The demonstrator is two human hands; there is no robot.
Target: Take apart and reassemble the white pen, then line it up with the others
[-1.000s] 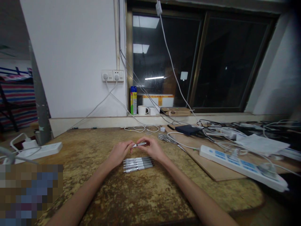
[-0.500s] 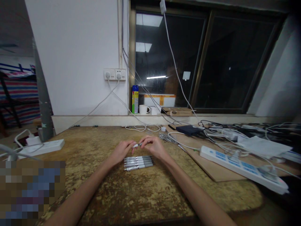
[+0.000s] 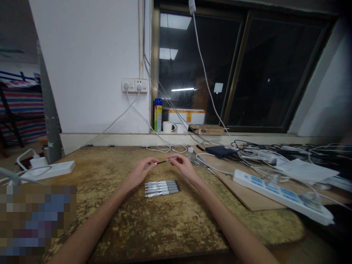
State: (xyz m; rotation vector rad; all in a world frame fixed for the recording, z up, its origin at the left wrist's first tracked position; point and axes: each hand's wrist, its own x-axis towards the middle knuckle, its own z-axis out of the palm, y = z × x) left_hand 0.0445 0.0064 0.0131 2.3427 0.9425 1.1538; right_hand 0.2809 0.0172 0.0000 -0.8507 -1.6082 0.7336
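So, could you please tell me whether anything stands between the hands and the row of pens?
Nothing visible does: only the worn tabletop shows between the row of pens and the left hand and right hand.

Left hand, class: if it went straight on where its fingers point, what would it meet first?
Likely the right hand, along the thin dark rod bridging the gap; exact depth is unclear.

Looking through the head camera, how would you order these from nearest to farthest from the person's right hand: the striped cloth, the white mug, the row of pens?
From the right hand:
1. Row of pens: nearest, just to its left and closer to the viewer.
2. White mug: farther back, by the window.
3. Striped cloth: farthest, background at far left.
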